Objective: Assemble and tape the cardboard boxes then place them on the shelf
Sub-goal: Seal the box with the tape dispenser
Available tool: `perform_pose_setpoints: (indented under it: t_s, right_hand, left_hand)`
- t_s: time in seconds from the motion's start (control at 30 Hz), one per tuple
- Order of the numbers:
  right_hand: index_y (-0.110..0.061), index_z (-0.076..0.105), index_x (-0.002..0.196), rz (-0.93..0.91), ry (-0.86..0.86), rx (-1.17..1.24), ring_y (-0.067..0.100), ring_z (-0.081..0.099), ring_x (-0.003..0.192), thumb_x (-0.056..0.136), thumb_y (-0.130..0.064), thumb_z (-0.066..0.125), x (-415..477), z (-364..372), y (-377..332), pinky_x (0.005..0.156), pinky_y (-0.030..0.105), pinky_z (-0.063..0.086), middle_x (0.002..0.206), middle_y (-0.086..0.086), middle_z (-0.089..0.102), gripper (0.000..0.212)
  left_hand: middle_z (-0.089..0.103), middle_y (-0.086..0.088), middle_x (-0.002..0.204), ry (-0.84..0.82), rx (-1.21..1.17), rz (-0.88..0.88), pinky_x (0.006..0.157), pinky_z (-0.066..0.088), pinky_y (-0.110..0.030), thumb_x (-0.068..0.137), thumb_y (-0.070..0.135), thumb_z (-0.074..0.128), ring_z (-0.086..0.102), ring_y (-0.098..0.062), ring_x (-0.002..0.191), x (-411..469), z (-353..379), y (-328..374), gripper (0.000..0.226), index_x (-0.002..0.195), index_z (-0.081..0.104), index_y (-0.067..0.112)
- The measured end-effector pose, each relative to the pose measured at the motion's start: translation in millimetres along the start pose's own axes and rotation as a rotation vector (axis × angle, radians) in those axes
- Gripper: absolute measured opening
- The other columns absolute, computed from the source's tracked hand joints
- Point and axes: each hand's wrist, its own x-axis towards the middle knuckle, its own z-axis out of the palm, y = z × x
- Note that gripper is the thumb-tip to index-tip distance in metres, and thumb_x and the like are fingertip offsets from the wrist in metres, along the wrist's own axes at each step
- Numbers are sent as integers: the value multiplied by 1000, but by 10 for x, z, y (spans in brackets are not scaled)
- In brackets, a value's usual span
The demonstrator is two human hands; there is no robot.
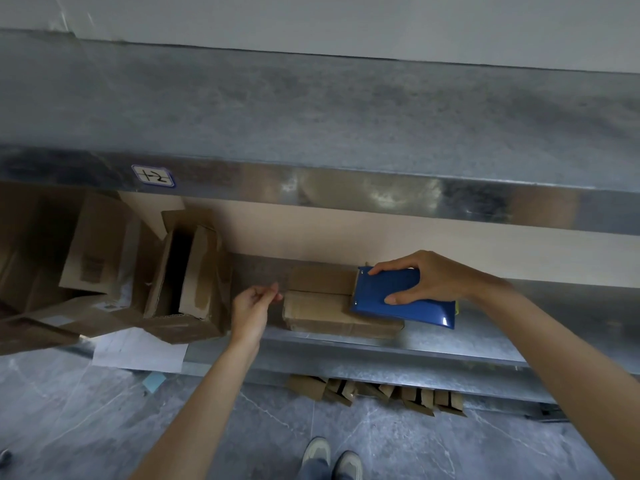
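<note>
Box [322, 311]: lies on the lower shelf [346, 345], flaps closed.
Your right hand [427, 278]: grips the blue tape dispenser [398, 285], which lies flat on the box's right end.
Your left hand [254, 303]: just left of the box, fingertips pinched together (on what, unclear).

One head-worn wide-angle view, forward and down from standing height, near the metal shelf [450, 344], floor [415, 452] below.
</note>
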Motion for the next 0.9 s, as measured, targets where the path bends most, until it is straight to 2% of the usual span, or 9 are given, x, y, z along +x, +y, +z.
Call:
perform_pose_setpoints:
  t_s: [0.13, 0.27, 0.37, 0.47, 0.57, 0.73, 0.9]
  right_hand:
    - [-66, 58, 113, 4, 0, 10, -23, 47, 112, 70, -57, 80, -9, 4, -9, 90, 3, 40, 121, -50, 47, 49]
    - [-65, 59, 113, 11, 9, 22, -24, 46, 111, 72, -54, 81, -15, 14, -22, 87, -1, 39, 119, -50, 47, 48]
    - [-66, 58, 113, 15, 17, 13, -24, 45, 113, 72, -54, 80, -24, 23, -15, 90, 3, 40, 120, -49, 46, 48]
    - [-65, 58, 114, 20, 17, 1, -24, 45, 113, 71, -55, 80, -20, 30, -19, 95, 10, 41, 121, -49, 46, 49]
    - [-64, 58, 115, 17, 15, -7, -25, 45, 111, 72, -55, 80, -11, 36, -34, 94, 11, 42, 120, -48, 47, 49]
    - [-64, 58, 115, 21, 14, -14, -20, 50, 109, 72, -53, 80, -23, 26, -57, 96, 16, 45, 122, -44, 49, 49]
    - [-64, 58, 115, 29, 26, -13, -15, 51, 113, 73, -52, 80, -37, 33, -70, 100, 19, 46, 125, -42, 49, 49]
  left_hand:
    - [69, -8, 80, 13, 53, 12, 76, 44, -22, 96, 16, 62, 64, -18, 82, 27, 21, -59, 18, 83, 67, 4]
    - [68, -11, 81, 27, 166, 16, 69, 44, -26, 96, 17, 62, 62, -22, 79, 50, 78, -134, 20, 82, 66, 4]
    - [66, -8, 76, 35, 240, 45, 65, 44, -27, 96, 18, 63, 62, -23, 76, 65, 110, -171, 23, 73, 61, 13]
    - [67, -7, 76, 18, 317, 92, 67, 46, -29, 95, 19, 64, 64, -23, 76, 64, 98, -171, 22, 74, 59, 16]
    - [67, -4, 73, 24, 384, 125, 68, 48, -30, 93, 22, 67, 65, -21, 74, 67, 85, -157, 22, 72, 60, 18]
    - [64, 12, 70, 103, 617, 106, 57, 38, -22, 83, 29, 77, 61, -11, 72, 50, -23, -145, 19, 72, 61, 28]
    - [67, 10, 70, 137, 513, 128, 63, 49, -28, 80, 30, 80, 65, -12, 72, 41, 6, -78, 20, 70, 63, 29]
